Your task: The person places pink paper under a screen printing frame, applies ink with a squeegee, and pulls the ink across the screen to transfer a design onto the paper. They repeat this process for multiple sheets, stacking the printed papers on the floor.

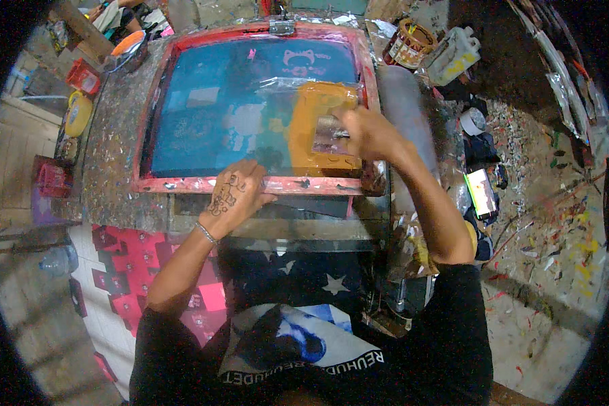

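A screen-printing frame (210,183) with red, paint-stained rails lies on the worktable, its blue mesh (189,135) stretched inside. Orange-yellow ink (304,128) is spread over the mesh's right part. My right hand (372,134) is closed on a flat squeegee (328,135) that rests in this ink; the hand is slightly blurred and covers the squeegee's grip. At the near rail, my left hand (237,189) grips the frame, fingers over the rail and thumb along its front. Paler printed shapes and tape show on the mesh. A metal clamp (282,27) sits at the far rail.
Right of the frame stand a stained paint can (411,42), a pale jerrycan (452,55) and a phone with a lit screen (480,192). Red and yellow containers (78,111) line the table's left edge. Pink and dark printed pieces (132,271) lie lower left.
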The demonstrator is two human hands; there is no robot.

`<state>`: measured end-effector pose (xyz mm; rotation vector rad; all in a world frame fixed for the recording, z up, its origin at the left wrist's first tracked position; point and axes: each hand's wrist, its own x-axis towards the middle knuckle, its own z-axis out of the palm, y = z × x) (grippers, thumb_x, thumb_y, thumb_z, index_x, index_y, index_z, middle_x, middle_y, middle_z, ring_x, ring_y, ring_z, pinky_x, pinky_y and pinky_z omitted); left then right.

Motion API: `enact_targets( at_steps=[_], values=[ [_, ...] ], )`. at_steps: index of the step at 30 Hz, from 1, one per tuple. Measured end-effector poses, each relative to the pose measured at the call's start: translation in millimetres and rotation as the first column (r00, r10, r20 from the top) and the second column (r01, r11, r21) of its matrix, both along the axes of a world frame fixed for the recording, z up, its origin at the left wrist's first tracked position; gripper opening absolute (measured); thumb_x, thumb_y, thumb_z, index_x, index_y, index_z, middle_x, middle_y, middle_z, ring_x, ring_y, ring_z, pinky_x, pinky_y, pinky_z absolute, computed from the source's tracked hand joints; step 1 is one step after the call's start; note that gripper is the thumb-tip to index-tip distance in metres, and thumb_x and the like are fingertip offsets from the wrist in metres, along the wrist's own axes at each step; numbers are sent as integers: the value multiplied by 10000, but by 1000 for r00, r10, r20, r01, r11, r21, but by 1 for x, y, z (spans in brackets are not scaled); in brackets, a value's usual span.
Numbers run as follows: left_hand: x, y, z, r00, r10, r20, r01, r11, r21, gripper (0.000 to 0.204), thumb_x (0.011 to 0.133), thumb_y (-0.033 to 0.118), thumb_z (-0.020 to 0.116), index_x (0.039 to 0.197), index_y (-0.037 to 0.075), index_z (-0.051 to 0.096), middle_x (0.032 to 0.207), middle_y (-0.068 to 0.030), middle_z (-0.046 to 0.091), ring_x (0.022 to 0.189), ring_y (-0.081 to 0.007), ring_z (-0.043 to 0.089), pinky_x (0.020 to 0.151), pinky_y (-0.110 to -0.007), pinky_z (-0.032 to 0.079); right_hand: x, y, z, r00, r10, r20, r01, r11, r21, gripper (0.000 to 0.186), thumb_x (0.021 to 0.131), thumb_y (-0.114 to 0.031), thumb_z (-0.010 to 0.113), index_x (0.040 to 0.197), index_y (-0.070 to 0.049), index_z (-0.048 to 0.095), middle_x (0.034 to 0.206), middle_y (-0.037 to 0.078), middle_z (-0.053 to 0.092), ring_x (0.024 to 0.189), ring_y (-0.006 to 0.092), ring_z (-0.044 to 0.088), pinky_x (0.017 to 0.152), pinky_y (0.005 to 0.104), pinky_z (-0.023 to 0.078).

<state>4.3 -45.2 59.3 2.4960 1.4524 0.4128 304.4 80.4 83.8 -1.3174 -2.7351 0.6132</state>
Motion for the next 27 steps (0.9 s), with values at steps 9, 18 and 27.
enact_targets(
  at_steps=[9, 18, 27],
  values=[
    [-3, -4, 2, 999, 41, 8, -41, 998, -41, 440, 721, 296, 879, 987, 23, 658, 989, -148, 635, 978, -358, 637, 851, -454, 523, -6, -74, 14, 998, -45, -44, 50, 992, 114, 404, 798, 6, 674, 1191, 2, 579, 1089, 245, 658, 1030, 481, 636, 852, 532, 529],
    [-3, 1, -3, 998, 29, 63, -26, 999, -39, 435, 717, 320, 880, 967, 38, 664, 950, -129, 626, 950, -341, 631, 834, -450, 512, -3, 16, -35, 984, -7, -175, 98, 849, 519, 391, 778, 26, 669, 1156, -12, 577, 1079, 223, 656, 1052, 458, 626, 901, 535, 514],
    [-1, -1, -20, 999, 25, 41, -24, 1000, -16, 416, 718, 265, 875, 987, 48, 642, 977, -135, 630, 975, -338, 623, 855, -459, 492, 1, 88, -21, 968, -36, -248, 112, 947, 301, 389, 775, 18, 692, 1156, -8, 622, 1000, 254, 704, 999, 470, 670, 873, 541, 522]
  ],
)
